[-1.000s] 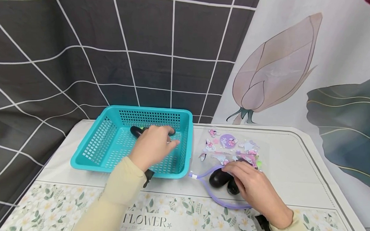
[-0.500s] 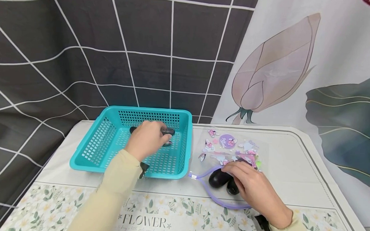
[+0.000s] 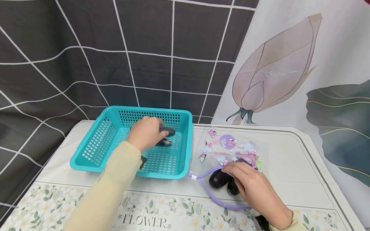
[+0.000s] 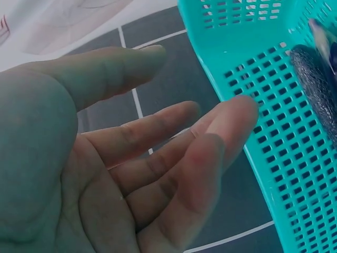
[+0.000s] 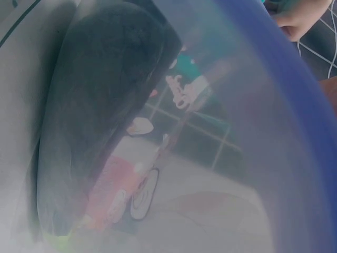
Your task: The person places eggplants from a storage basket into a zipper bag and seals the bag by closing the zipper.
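Note:
My left hand (image 3: pixel 146 133) is over the turquoise basket (image 3: pixel 79 162), its palm showing bare and its fingers loosely bent in the left wrist view. Close by it in the basket lie dark elongated pieces (image 3: pixel 164 142); one looks black and rough-textured (image 4: pixel 315 87) in the left wrist view. With my right hand (image 3: pixel 253 184) I pinch the purple-edged opening of a clear printed zip bag (image 3: pixel 228 142). Two dark glossy eggplants (image 3: pixel 219 178) lie in the bag's mouth, partly hidden by that hand. The right wrist view shows an eggplant (image 5: pixel 100 105) through the hazy plastic.
The table (image 3: pixel 293 167) has a white cover with a floral band (image 3: pixel 157 220) along the front. A dark gridded curtain (image 3: pixel 150 60) hangs right behind the basket. The bag's white slider (image 3: pixel 194 177) lies near the basket's right corner.
My left hand has shifted slightly left and back inside the basket, uncovering more of the dark pieces beside it. My right hand and the bag have stayed put.

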Action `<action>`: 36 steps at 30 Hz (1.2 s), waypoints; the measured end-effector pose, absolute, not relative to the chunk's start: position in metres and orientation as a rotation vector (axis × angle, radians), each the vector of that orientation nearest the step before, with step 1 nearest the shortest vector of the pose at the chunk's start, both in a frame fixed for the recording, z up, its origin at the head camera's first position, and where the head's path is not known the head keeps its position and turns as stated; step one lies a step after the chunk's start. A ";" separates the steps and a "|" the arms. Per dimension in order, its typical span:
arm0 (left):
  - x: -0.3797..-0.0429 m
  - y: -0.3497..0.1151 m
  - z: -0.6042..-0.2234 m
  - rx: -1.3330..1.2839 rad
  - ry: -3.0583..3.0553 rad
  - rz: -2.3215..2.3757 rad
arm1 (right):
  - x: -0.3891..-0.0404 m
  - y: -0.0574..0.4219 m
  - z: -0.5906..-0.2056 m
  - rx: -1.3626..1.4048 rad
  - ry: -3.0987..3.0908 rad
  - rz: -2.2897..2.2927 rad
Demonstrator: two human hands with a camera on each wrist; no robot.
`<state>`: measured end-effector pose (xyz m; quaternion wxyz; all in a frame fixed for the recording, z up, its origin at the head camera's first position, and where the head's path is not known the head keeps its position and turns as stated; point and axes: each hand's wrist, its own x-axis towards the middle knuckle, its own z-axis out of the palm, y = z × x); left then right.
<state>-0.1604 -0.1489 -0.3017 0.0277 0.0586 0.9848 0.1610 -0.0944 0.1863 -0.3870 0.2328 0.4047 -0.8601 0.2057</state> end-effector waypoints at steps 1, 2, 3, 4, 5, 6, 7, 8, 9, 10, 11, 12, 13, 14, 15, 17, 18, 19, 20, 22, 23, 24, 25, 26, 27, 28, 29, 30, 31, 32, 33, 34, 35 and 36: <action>-0.161 -0.149 -0.302 0.182 3.035 0.493 | -0.094 0.186 -0.387 1.114 -2.360 0.566; -0.163 -0.150 -0.302 0.184 3.029 0.492 | -0.095 0.186 -0.387 1.115 -2.353 0.566; -0.164 -0.150 -0.302 0.187 3.024 0.483 | -0.095 0.186 -0.387 1.114 -2.348 0.564; -0.165 -0.150 -0.302 0.192 3.019 0.477 | -0.095 0.186 -0.388 1.115 -2.341 0.565; -0.166 -0.150 -0.302 0.199 3.016 0.467 | -0.095 0.186 -0.388 1.116 -2.335 0.565; -0.167 -0.150 -0.302 0.211 3.013 0.452 | -0.095 0.186 -0.388 1.114 -2.333 0.565; -0.169 -0.150 -0.302 0.219 3.013 0.438 | -0.095 0.186 -0.388 1.114 -2.334 0.566; -0.170 -0.151 -0.303 0.233 3.013 0.421 | -0.095 0.186 -0.388 1.114 -2.331 0.565; -0.172 -0.151 -0.303 0.245 3.016 0.404 | -0.095 0.186 -0.388 1.115 -2.333 0.564; -0.174 -0.152 -0.304 0.257 3.019 0.388 | -0.095 0.187 -0.388 1.116 -2.333 0.566; -0.176 -0.153 -0.304 0.267 3.020 0.374 | -0.095 0.187 -0.388 1.117 -2.337 0.567; -0.177 -0.154 -0.305 0.280 3.022 0.358 | -0.095 0.187 -0.388 1.118 -2.340 0.565; -0.179 -0.154 -0.306 0.288 3.023 0.342 | -0.095 0.187 -0.388 1.119 -2.342 0.565; -0.181 -0.155 -0.306 0.301 3.023 0.326 | -0.096 0.187 -0.388 1.119 -2.344 0.565; -0.183 -0.156 -0.307 0.308 3.021 0.314 | -0.096 0.187 -0.388 1.119 -2.344 0.565; -0.185 -0.158 -0.308 0.322 3.012 0.293 | -0.095 0.186 -0.388 1.118 -2.346 0.564; -0.187 -0.158 -0.309 0.327 3.009 0.281 | -0.095 0.186 -0.388 1.116 -2.347 0.562; -0.188 -0.159 -0.309 0.329 3.005 0.272 | -0.095 0.186 -0.388 1.116 -2.348 0.563; -0.189 -0.159 -0.310 0.331 3.000 0.266 | -0.095 0.186 -0.387 1.115 -2.349 0.562; -0.191 -0.159 -0.311 0.329 2.993 0.254 | -0.094 0.186 -0.387 1.111 -2.355 0.558; -0.191 -0.160 -0.312 0.327 2.992 0.248 | -0.094 0.186 -0.387 1.109 -2.357 0.557; -0.192 -0.160 -0.313 0.326 2.991 0.238 | -0.094 0.186 -0.388 1.108 -2.357 0.556; -0.193 -0.160 -0.313 0.325 2.991 0.228 | -0.094 0.186 -0.388 1.108 -2.358 0.556; -0.193 -0.160 -0.314 0.322 2.990 0.218 | -0.094 0.186 -0.388 1.107 -2.359 0.555; -0.194 -0.160 -0.315 0.320 2.990 0.210 | -0.094 0.186 -0.388 1.109 -2.358 0.556; -0.195 -0.160 -0.316 0.320 2.990 0.201 | -0.095 0.186 -0.388 1.110 -2.359 0.555; -0.195 -0.160 -0.316 0.319 2.989 0.191 | -0.095 0.186 -0.388 1.112 -2.358 0.555; -0.196 -0.160 -0.317 0.321 2.988 0.180 | -0.095 0.186 -0.388 1.112 -2.358 0.554; -0.197 -0.160 -0.318 0.324 2.985 0.175 | -0.095 0.186 -0.388 1.112 -2.359 0.553; -0.198 -0.159 -0.319 0.325 2.981 0.173 | -0.095 0.186 -0.388 1.113 -2.356 0.554; -0.199 -0.159 -0.320 0.331 2.977 0.169 | -0.095 0.186 -0.388 1.113 -2.354 0.555; -0.200 -0.158 -0.321 0.336 2.973 0.164 | -0.095 0.186 -0.388 1.112 -2.352 0.553; -0.201 -0.158 -0.322 0.341 2.968 0.159 | -0.095 0.185 -0.388 1.111 -2.347 0.554; -0.202 -0.158 -0.324 0.344 2.964 0.154 | -0.095 0.185 -0.388 1.111 -2.342 0.554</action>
